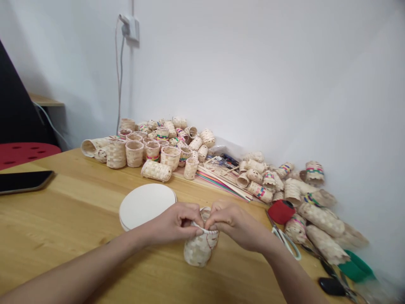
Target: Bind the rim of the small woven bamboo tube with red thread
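A small woven basket (198,250) of pale strips stands on the wooden table, leaning slightly. My left hand (186,220) pinches its rim from the left, thumb outside. From the right, my right hand (229,221) pinches the same rim close to my left fingertips. A red thread (209,242) hangs in a loop down the basket's outer side. Whether a needle sits between my fingers is too small to tell. Part of the basket's mouth is hidden behind my hands.
White round discs (147,204) lie left of my hands. Several woven baskets (134,153) crowd the back, with more piled at right. Coloured strips (221,182) lie between. Scissors (286,240), a red thread spool (281,211) and a green roll (357,267) are at right; a phone (23,181) is at left.
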`<state>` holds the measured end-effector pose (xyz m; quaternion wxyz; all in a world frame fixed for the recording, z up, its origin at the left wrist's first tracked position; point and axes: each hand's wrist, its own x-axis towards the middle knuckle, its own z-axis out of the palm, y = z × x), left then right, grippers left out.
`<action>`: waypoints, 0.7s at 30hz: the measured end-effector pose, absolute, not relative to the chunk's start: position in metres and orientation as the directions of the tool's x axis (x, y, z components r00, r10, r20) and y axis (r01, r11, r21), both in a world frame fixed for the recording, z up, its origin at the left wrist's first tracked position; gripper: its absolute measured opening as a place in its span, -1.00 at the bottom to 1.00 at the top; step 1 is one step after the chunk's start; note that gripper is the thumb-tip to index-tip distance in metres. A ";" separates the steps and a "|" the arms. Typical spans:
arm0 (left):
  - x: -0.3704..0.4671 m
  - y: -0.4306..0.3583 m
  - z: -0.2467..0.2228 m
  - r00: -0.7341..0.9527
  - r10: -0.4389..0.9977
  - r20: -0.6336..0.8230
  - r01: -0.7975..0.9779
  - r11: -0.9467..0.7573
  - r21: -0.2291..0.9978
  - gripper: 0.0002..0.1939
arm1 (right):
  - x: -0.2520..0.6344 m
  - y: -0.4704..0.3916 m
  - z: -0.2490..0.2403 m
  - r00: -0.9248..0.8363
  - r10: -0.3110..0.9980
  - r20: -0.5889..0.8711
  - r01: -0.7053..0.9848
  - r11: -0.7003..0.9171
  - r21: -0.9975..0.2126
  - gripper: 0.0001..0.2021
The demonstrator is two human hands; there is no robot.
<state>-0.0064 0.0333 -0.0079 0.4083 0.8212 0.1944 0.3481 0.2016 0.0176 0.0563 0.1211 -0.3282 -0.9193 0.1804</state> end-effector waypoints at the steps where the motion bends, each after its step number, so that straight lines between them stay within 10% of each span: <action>1: -0.006 0.034 -0.008 0.678 0.606 0.415 0.031 -0.588 0.809 -0.81 | 0.202 0.019 0.058 -0.755 0.649 0.093 0.559 0.711 -0.427 -0.78; 12: -0.003 0.036 -0.011 0.613 0.649 0.451 0.022 -0.585 0.811 -0.77 | 0.194 0.018 0.057 -0.673 0.725 0.145 0.588 0.644 -0.489 -0.84; 21: -0.002 0.042 -0.017 0.480 0.774 0.414 0.049 -0.494 0.868 -0.76 | 0.189 0.017 0.029 -0.702 0.405 0.586 0.540 0.839 0.067 -0.83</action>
